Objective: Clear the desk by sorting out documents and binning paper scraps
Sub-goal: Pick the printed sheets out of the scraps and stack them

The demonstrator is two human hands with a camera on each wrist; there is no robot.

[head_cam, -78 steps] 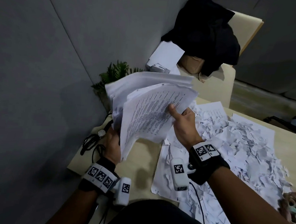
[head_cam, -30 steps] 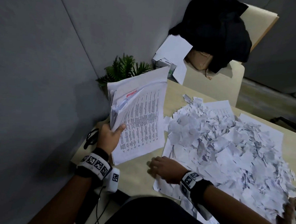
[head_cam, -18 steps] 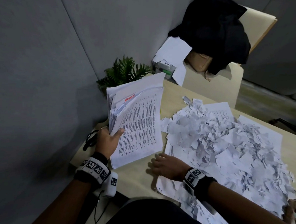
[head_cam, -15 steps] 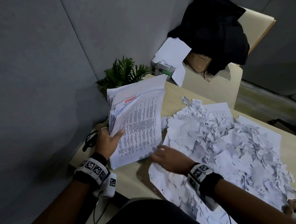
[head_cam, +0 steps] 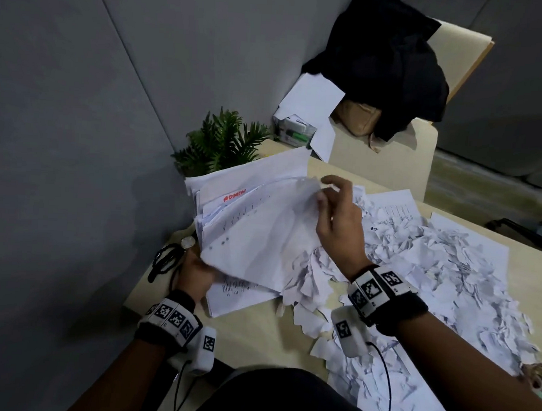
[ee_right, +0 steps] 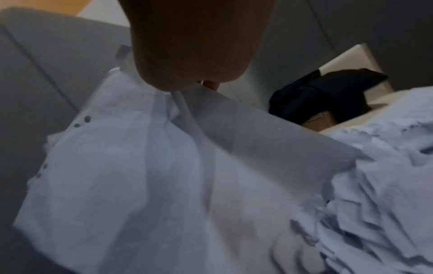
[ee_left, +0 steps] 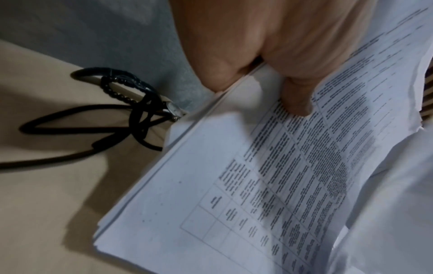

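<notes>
My left hand (head_cam: 198, 273) grips the lower left corner of a thick stack of printed documents (head_cam: 248, 201), thumb pressed on the top printed page (ee_left: 269, 176). My right hand (head_cam: 327, 192) pinches the upper edge of a loose hole-punched sheet (head_cam: 261, 245) and holds it raised over the stack. In the right wrist view this sheet (ee_right: 140, 166) hangs from my fingers. Torn scraps (head_cam: 309, 289) spill from its lower edge onto the desk (head_cam: 256, 336). A big heap of paper scraps (head_cam: 448, 265) covers flat sheets to the right.
A black cable with a wristwatch (head_cam: 169, 256) lies at the desk's left edge by the grey partition. A small green plant (head_cam: 223, 140) stands in the corner. Behind it are a box of stationery (head_cam: 294, 132), loose paper and a black garment (head_cam: 387, 63) on a cabinet.
My right hand took a sheet from under the scraps at the desk's front and lifted it up over the stack; scraps slid off. The left hand kept hold of the documents.
</notes>
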